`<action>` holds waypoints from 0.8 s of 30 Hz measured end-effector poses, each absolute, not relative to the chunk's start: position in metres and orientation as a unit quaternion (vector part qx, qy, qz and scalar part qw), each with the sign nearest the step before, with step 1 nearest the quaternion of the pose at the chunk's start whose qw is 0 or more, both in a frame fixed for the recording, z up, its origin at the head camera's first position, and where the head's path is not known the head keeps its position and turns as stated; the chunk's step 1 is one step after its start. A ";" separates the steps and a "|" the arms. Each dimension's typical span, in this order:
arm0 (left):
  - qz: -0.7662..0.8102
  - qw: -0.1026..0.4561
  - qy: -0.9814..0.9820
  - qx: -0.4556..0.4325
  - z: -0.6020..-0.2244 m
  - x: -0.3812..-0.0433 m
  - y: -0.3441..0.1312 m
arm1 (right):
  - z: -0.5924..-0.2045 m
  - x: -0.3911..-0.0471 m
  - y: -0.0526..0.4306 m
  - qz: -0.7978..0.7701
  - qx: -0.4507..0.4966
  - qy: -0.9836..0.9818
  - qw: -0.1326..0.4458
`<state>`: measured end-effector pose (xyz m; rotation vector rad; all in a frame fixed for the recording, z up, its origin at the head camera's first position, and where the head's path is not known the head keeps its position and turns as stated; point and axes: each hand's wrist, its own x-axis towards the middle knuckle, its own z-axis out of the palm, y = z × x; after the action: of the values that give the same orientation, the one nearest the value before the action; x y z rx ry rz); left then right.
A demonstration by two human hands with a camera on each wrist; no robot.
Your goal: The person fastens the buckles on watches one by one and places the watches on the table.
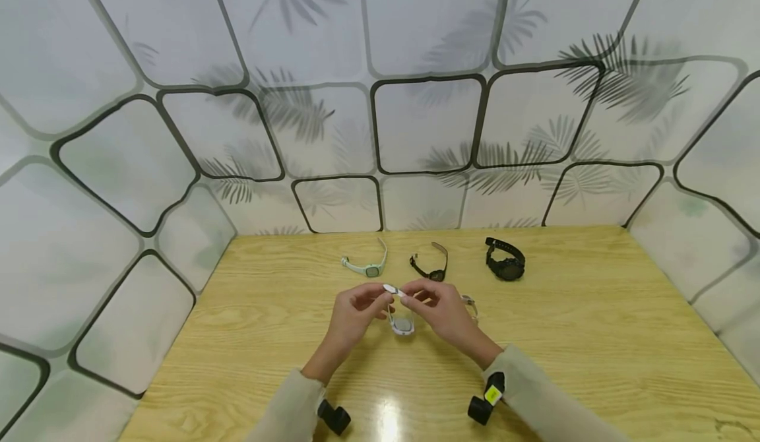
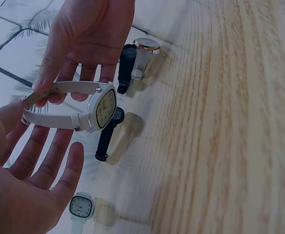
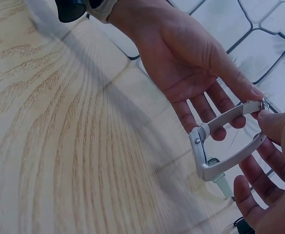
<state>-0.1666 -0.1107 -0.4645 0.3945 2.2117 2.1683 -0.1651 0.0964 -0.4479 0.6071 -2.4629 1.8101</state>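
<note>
A white wristwatch [image 1: 402,325] with a squarish case hangs between my two hands above the wooden table, its strap bent into a loop. My left hand [image 1: 353,313] pinches one part of the strap near the buckle end, thumb against fingers. Opposite it, my right hand [image 1: 444,310] pinches the strap too, and the fingertips of both hands nearly meet there. In the left wrist view the watch dial [image 2: 106,108] faces away from the hands. Holes show along one strap piece [image 2: 50,91]. In the right wrist view a metal buckle [image 3: 264,104] sits right at the fingertips.
Along the back of the table [image 1: 285,336] lie a mint-green watch [image 1: 372,271], a small black watch [image 1: 437,275] and a larger black watch [image 1: 509,269]. A pale-strapped watch with a rose-gold case [image 2: 147,44] is partly behind my right hand. Patterned cloth walls [image 1: 427,125] surround the table.
</note>
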 end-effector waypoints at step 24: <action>0.705 0.006 0.699 0.121 -0.462 -0.167 -0.115 | -0.474 -0.171 0.101 0.605 0.206 -0.768 -0.037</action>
<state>-0.1667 -0.1146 -0.4625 0.3794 2.1874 2.2050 -0.1711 0.1014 -0.4744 0.6630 -2.4729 1.9463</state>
